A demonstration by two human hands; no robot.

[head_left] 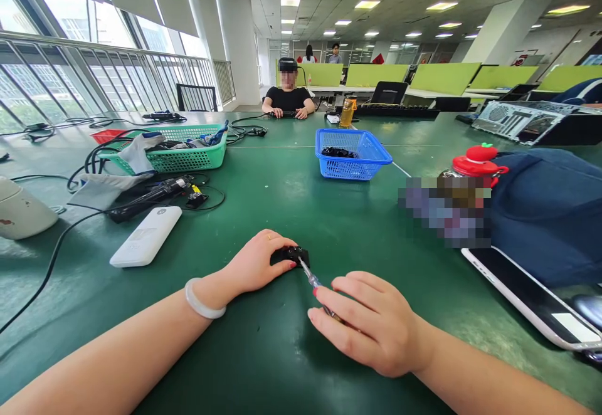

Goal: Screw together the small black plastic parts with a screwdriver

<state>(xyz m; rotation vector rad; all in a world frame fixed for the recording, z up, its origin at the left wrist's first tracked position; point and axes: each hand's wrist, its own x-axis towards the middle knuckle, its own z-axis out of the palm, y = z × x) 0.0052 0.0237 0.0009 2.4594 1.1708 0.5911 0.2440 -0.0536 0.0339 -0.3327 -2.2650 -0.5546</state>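
Two bare hands of yours are at work on the green tabletop [263, 199], on the near side of the blue basket [350, 169]. Your left hand [261, 259] is nearly closed, thumb and fingers pinching a small black part [304, 254], which lies nearer to you than the basket and a little to its left. Your right hand [369, 318] is partly curled, its fingers loosely gripping the handle of a screwdriver [312, 279]; the slim shaft slants up to the left, and its tip meets the small black part. You wear a white bracelet [203, 299] on the left wrist.

The blue basket holds some black items [337, 152]. Left of it stands a green basket [190, 163]; nearer you on that side lies a white power bank [147, 237]. Right of the blue basket are a red-lidded bottle [477, 163], a navy bag [555, 211] and, closer to you, a tablet [517, 289]. Beyond it, a person [288, 98] sits facing you.
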